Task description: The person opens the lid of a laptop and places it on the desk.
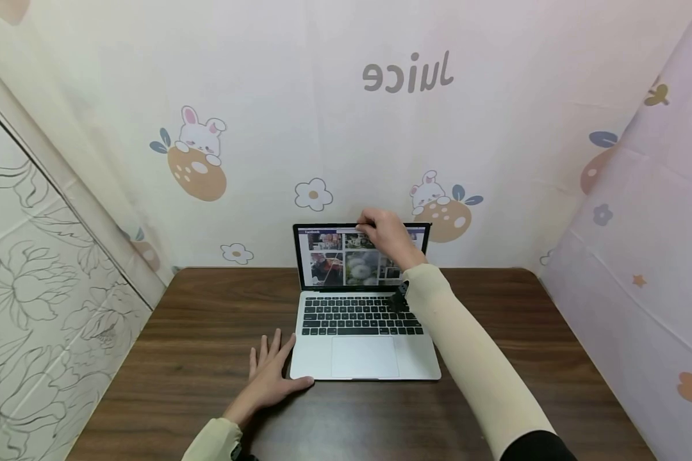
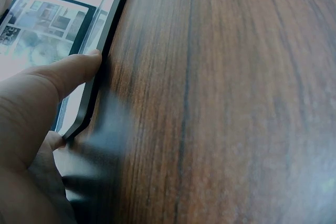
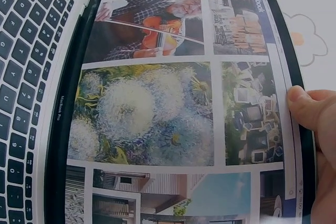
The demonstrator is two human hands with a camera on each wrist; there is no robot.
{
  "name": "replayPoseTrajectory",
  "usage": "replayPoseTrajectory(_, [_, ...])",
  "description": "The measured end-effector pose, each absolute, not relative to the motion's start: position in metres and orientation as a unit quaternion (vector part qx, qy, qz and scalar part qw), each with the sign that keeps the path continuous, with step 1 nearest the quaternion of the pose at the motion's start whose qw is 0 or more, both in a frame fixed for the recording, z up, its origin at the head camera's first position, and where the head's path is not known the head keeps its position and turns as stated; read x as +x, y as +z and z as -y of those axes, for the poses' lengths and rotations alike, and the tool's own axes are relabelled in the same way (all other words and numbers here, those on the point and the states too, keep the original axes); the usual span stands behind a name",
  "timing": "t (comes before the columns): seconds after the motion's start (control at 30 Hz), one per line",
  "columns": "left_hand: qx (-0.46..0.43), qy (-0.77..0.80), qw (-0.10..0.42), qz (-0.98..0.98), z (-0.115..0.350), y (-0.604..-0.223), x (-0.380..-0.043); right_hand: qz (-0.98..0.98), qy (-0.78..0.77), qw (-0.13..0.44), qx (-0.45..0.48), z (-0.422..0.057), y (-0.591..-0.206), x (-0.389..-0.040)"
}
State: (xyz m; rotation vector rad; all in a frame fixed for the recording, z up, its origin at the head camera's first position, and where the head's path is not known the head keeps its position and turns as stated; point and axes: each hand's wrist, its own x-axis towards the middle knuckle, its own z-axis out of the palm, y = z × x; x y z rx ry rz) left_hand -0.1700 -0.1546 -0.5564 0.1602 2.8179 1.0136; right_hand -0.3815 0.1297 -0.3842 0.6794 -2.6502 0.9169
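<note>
A silver laptop (image 1: 364, 358) stands unfolded on the wooden table, its lit screen (image 1: 362, 267) showing a page of pictures. My right hand (image 1: 389, 237) pinches the top edge of that screen, with the thumb on the display side; in the right wrist view the thumb (image 3: 302, 100) lies over the dark bezel. My left hand (image 1: 271, 374) rests at the laptop's front left corner, fingers spread on the table and along the base's side. In the left wrist view, its thumb (image 2: 79, 72) touches the laptop's front edge. The right forearm covers part of the keyboard (image 1: 352, 315) and screen.
The brown wooden table (image 1: 207, 333) extends around the laptop on both sides and in front. Behind it hangs a pale curtain (image 1: 265, 128) with rabbit and flower prints. More patterned cloth (image 1: 640, 288) borders the right side, and a line-drawn flower panel (image 1: 34, 307) the left.
</note>
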Motion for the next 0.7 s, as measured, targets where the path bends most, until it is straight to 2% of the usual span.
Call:
replayPoseTrajectory(0.23, [0.063,0.346,0.057,-0.934,0.156,-0.557,-0.168,0.919,0.285,0.147,0.229,-0.125,-0.385,-0.383])
replayPoseTrajectory(0.7, [0.056,0.332,0.071,-0.939,0.156,-0.558,-0.170,0.927,0.253,0.172,0.219,-0.121,-0.388,-0.392])
